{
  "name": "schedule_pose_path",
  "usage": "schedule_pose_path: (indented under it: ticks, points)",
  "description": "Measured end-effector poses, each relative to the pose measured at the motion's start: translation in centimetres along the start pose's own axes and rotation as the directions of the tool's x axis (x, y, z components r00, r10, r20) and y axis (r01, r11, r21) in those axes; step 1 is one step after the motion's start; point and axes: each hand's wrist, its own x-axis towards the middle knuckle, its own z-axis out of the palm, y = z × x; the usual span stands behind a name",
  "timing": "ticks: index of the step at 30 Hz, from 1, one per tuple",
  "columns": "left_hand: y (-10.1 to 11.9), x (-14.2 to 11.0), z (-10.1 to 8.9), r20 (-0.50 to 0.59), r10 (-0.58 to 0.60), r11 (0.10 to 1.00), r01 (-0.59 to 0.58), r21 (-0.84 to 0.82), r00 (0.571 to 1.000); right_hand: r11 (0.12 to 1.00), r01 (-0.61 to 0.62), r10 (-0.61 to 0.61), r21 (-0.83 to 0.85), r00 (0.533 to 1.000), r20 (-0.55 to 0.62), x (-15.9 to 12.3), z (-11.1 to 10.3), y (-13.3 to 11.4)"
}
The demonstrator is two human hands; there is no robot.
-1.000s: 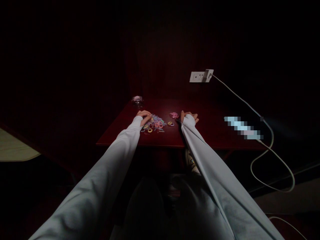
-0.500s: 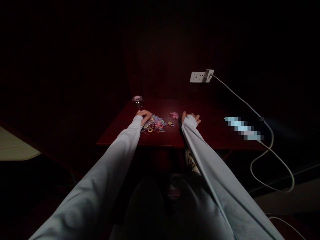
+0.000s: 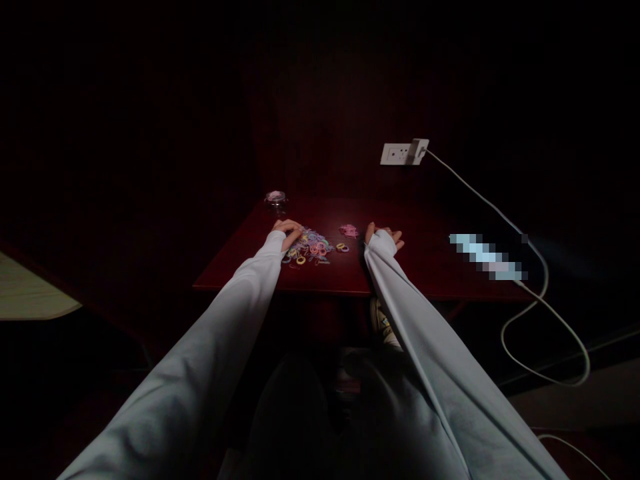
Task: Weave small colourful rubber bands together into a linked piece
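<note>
2 hands [image 3: 287, 231] [image 3: 385, 235], apart, grips unclear, flank 1 mixed pile [image 3: 315, 247], 1 pink pile [image 3: 349, 231], 2 loose rings [image 3: 342, 247].

Wall socket [image 3: 395, 154] (charger [image 3: 420, 150] plugged in); cable [image 3: 547, 272]; perhaps a phone [image 3: 485, 257], pixelated.

jar [image 3: 275, 201]: far left on the table [image 3: 345, 279], behind the left hand [image 3: 287, 229]
near pile [image 3: 316, 247]: just right of the left hand
far pile [image 3: 349, 231]: left of the right hand [image 3: 385, 236]
loose rings [image 3: 343, 249]: between near pile and right hand
socket [image 3: 395, 154]: on the wall [image 3: 325, 147] behind the table
pixelated item [image 3: 485, 257]: right of the right hand
</note>
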Motion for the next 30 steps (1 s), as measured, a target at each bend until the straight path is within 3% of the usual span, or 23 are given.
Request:
schedule_pose_path:
  ticks: [4, 9, 13, 15, 19, 23, 26, 30]
  points:
    - [-0.2, 0.0, 0.1, -0.012, -0.009, 1.0, 0.009, 0.023, 1.0, 1.0, 0.026, -0.026, -0.002, 1.0, 0.015, -0.2, 0.0, -0.1]
    - [-0.3, -0.2, 0.1, -0.127, -0.07, 0.996, 0.075, 0.042, 0.989, 0.999, 0.03, -0.032, 0.036, 0.998, 0.063, -0.1, -0.7, -0.1]
    - [-0.3, -0.4, -0.1, -0.215, -0.077, 0.995, 0.087, 0.041, 0.974, 0.99, 0.142, -0.141, 0.009, 0.979, 0.15, -0.6, -1.6, -0.6]
    - [-0.5, -0.3, 0.0, -0.216, -0.086, 0.996, 0.092, 0.019, 0.973, 0.967, 0.254, -0.238, -0.031, 0.937, 0.256, -1.2, -2.0, -1.2]
    - [-1.5, 0.1, 0.5, -0.193, -0.134, 0.991, 0.129, -0.04, 0.972, 0.856, 0.512, -0.443, -0.073, 0.798, 0.408, -3.1, -2.6, -2.3]
    - [-2.8, 0.8, 0.8, -0.055, -0.144, 0.982, 0.135, -0.134, 0.988, 0.756, 0.652, -0.544, -0.064, 0.679, 0.493, -4.4, -3.3, -2.9]
    - [-3.0, 1.1, 0.9, 0.043, -0.151, 0.969, 0.157, -0.188, 0.988, 0.747, 0.663, -0.553, -0.04, 0.655, 0.515, -4.8, -3.4, -3.2]
    - [-2.2, 1.1, 1.7, 0.025, -0.134, 0.958, 0.136, -0.251, 0.991, 0.757, 0.653, -0.541, -0.015, 0.639, 0.547, -5.2, -2.9, -3.7]
